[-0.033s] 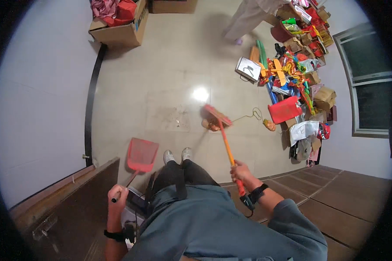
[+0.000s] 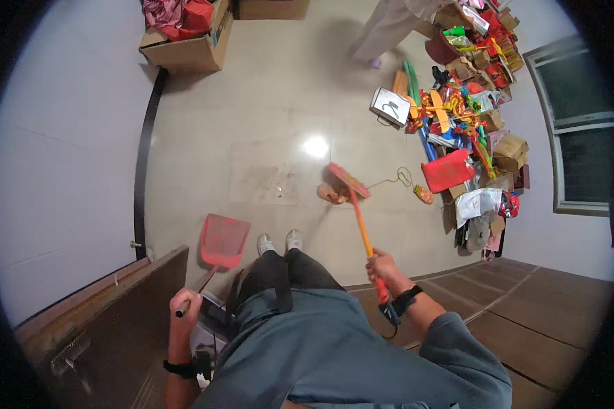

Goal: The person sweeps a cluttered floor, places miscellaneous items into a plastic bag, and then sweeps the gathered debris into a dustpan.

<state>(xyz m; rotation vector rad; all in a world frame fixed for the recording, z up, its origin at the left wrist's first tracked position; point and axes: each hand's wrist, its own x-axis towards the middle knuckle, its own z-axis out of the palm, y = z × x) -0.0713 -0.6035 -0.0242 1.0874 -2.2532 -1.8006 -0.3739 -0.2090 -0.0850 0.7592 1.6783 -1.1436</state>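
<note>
My right hand (image 2: 385,268) is wrapped round the orange and red handle of a broom (image 2: 363,232). Its pinkish-red head (image 2: 348,180) is tilted on the tiled floor, next to a small brownish-orange heap (image 2: 332,193) whose kind I cannot make out. My left hand (image 2: 185,304) grips the dark tube handle of a red dustpan (image 2: 224,240). The pan hangs or rests to the left of my shoes, its wide edge facing away from me; whether it touches the floor I cannot tell. Dirt and small scraps (image 2: 280,188) lie on the tiles ahead of my feet.
Along the right wall lies a pile of colourful goods and boxes (image 2: 450,109), with a red bin-like container (image 2: 448,170) near it. A cord runs to an orange bundle (image 2: 423,195). Another person's leg (image 2: 383,31) is far ahead. Cardboard boxes (image 2: 191,54) stand far left; a brown door (image 2: 116,334) is near left.
The broom head has shifted slightly to the right, and my right hand with it. The dustpan and my left hand have hardly moved.
</note>
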